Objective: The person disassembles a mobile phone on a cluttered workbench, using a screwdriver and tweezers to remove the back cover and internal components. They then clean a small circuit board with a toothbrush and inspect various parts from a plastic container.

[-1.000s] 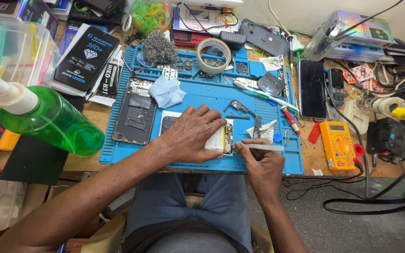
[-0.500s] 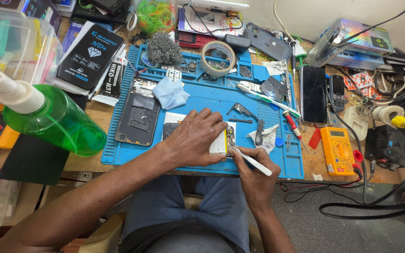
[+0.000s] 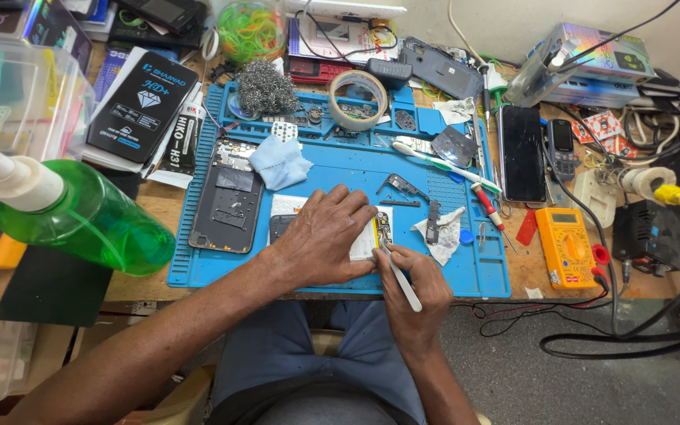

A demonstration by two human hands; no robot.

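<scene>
An opened phone (image 3: 371, 236) lies near the front of a blue work mat (image 3: 340, 169). My left hand (image 3: 320, 236) lies flat over it, pressing it down and hiding most of it. My right hand (image 3: 415, 287) grips white tweezers (image 3: 400, 277) whose tip touches the phone's exposed right edge, by the small circuit board. A crumpled white wipe (image 3: 442, 228) and a small dark bracket (image 3: 403, 187) lie just right of the phone.
A disassembled phone frame (image 3: 226, 201) and light blue cloth (image 3: 279, 161) lie on the mat's left. A green spray bottle (image 3: 72, 216) looms at left. Tape roll (image 3: 360, 98), steel wool (image 3: 265, 86), screwdrivers (image 3: 485, 205), black phone (image 3: 521, 153) and orange multimeter (image 3: 564, 248) surround the mat.
My right hand has turned the tweezers and brought the tip up against the phone's right edge. My left hand stays pressed on the phone. The camera has moved closer.
</scene>
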